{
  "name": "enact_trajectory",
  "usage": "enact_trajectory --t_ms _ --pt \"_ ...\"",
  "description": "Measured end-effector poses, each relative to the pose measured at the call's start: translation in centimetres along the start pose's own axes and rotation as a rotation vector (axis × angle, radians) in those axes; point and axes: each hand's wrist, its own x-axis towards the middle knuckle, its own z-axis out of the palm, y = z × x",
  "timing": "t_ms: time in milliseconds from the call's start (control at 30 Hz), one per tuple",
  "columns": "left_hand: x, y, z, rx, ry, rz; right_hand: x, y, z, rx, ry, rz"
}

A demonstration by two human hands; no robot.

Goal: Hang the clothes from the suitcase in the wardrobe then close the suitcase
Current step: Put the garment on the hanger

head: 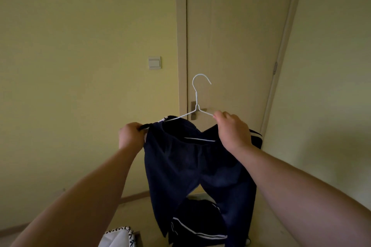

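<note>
Hanging legs-down, navy trousers [192, 166] drape a hook-up hanger [197, 94]; left hand [130, 136] pinches them, right hand [232, 132] pinches its wire.

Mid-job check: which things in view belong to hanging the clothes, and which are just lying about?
Job: navy trousers, white wire hanger, left hand pinching the waistband, right hand gripping the hanger's arm.
Not the job: door, door handle, light switch, white stitched item at the bottom edge.

closed door [236, 36] blocks ahead; walls [80, 26] flank it.
</note>
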Motion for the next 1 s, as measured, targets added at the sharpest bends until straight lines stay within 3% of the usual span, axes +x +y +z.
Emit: enact_trajectory --t_ms 300,467,567,667,733,800,900,1000 --pt "-1.4 1.6 1.0 0.079 0.113 0.027 0.0 -0.5 -1.0 -0.226 -0.127 0.104" --pt "-2.3 0.7 1.4 0.247 -0.075 0.16 0.7 -1.0 -0.7 -0.249 -0.032 0.119" --pt "-2.9 0.6 1.5 0.233 -0.103 0.207 0.7 -0.9 -0.7 -0.28 -0.128 0.096" --pt "-3.5 0.3 1.9 0.239 -0.191 0.207 0.5 -0.9 -0.8 -0.28 -0.113 0.103" --pt "-3.3 -0.2 1.3 0.38 -0.305 0.197 0.3 -1.0 -0.6 -0.245 -0.078 0.066" --pt "-2.5 -0.5 0.6 0.513 -0.253 0.239 0.1 -1.2 -0.2 -0.228 -0.047 -0.01" --pt "-1.4 1.2 0.2 0.369 -0.071 0.455 0.5 -1.8 -0.4 -0.177 0.019 -0.041" --pt "-0.9 4.4 0.7 0.218 -0.145 0.591 0.8 -2.3 -1.1 -0.149 0.112 -0.045"
